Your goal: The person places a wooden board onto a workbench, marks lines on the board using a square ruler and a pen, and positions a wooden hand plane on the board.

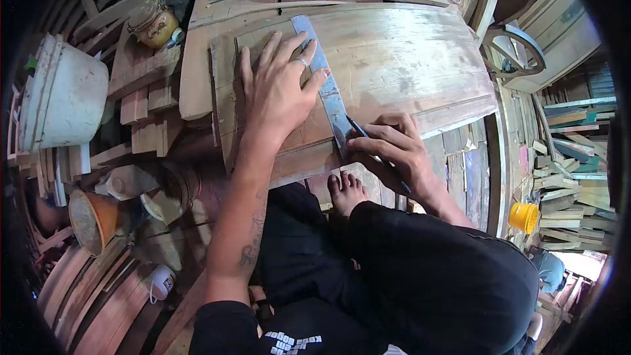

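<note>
A metal ruler (332, 102) lies slantwise across a wooden panel (407, 53). My left hand (279, 86) rests flat with its fingers spread, the fingertips and thumb touching the ruler's left side and upper face. A ring is on one finger. My right hand (394, 148) grips a dark, slim pen (378, 158) near the ruler's lower end, its tip pointing up and left by the ruler's right edge. Some of the right fingers are curled under and partly hidden. A bare foot (347, 192) shows just below the panel's near edge.
Left of the panel stand a white bucket (69, 95), a jar (154, 24) and an orange bucket (95, 220) among stacked wood. Scrap timber (565, 207) and a yellow pail (524, 217) are at the right. Another person (549, 269) is at the lower right.
</note>
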Tool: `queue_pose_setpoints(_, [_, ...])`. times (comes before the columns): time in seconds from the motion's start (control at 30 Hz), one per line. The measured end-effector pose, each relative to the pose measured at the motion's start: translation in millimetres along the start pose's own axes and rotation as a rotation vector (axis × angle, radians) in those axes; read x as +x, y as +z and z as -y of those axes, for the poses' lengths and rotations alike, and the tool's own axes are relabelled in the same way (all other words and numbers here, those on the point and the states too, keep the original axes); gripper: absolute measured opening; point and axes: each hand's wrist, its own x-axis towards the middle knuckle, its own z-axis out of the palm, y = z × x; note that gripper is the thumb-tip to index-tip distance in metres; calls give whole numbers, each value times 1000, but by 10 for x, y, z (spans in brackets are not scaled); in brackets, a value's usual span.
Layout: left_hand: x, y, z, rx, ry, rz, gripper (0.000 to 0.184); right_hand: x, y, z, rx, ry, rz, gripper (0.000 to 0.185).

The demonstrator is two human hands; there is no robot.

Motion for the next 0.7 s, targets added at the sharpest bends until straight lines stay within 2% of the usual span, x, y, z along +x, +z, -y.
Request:
queue_pose_setpoints(0.13, [7,14,5,5,-3,-11,56,29,-37,28,-133,-18,-1,37])
queue_pose_setpoints(0.7, [-9,62,12,71,19,-29,58,43,15,12,-68,31,-16,36])
